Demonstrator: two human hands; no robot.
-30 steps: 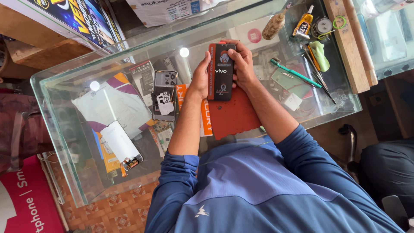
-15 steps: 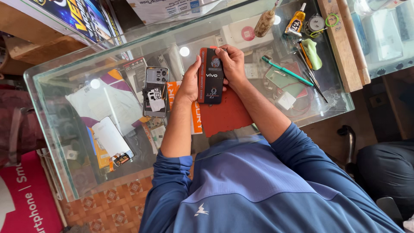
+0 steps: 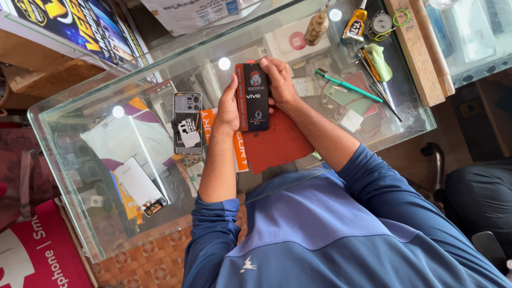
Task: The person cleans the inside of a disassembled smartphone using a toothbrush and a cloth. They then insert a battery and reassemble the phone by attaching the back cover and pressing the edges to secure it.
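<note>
Both my hands hold a black rectangular phone [image 3: 252, 97] with an orange-red edge, above a dark red mat [image 3: 277, 144] on the glass counter [image 3: 80, 176]. My left hand [image 3: 228, 109] grips its left long side. My right hand [image 3: 280, 82] wraps the top right corner, fingers curled over the edge. The phone's printed black face is turned up toward the camera.
An opened phone [image 3: 188, 122] with bare internals lies left of my hands, a white panel [image 3: 140, 184] further left. Right of my hands lie a teal-handled screwdriver [image 3: 346, 86], a glue tube [image 3: 354, 25], a brown bottle [image 3: 316, 28], a green cloth [image 3: 378, 60] and a wooden strip [image 3: 413, 50].
The view has shifted a little, so the counter sits slightly lower left in the frame. My hands keep the same grip on the phone, with only small finger movement at its top.
</note>
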